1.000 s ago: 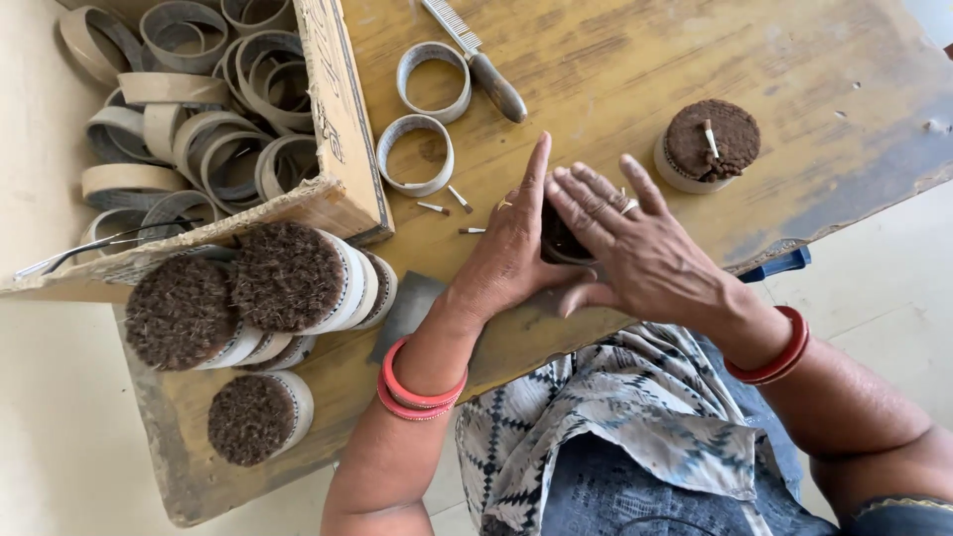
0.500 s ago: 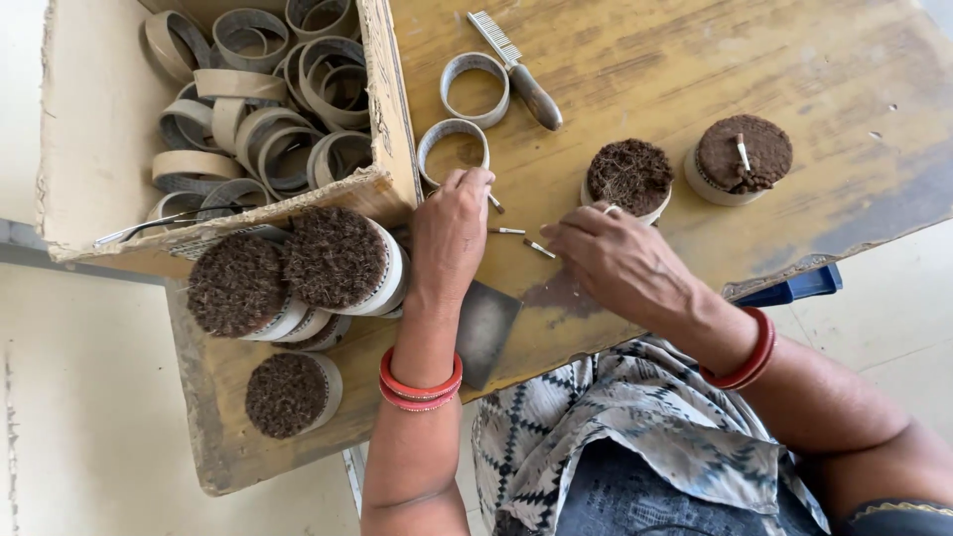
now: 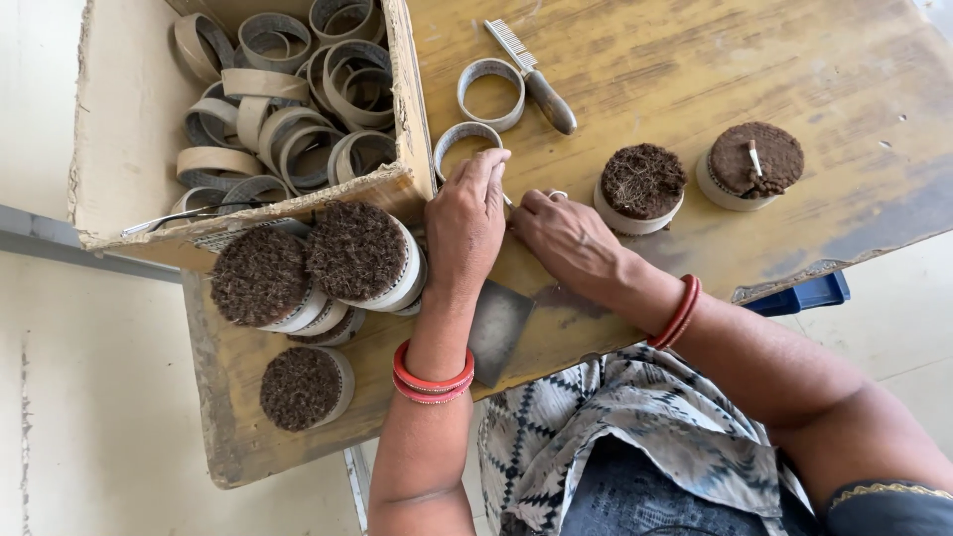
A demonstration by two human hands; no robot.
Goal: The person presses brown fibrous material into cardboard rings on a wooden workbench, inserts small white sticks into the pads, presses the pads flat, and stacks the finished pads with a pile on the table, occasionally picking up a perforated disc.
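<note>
While left hand [image 3: 465, 220] touches a ring [image 3: 463, 145], right hand [image 3: 566, 236] pinches something — perhaps a pin

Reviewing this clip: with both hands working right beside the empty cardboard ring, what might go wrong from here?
1. The left hand hides what its fingertips pinch near the empty cardboard ring, so a small piece might slip away unseen.
2. The stacked fibre-filled rings lie on their sides by the left wrist; a nudge could roll them.
3. The thin grey metal plate overhangs the wooden table edge and may fall.

Red bangles [image 3: 433, 377], brown fibre discs [image 3: 357, 250]
</note>
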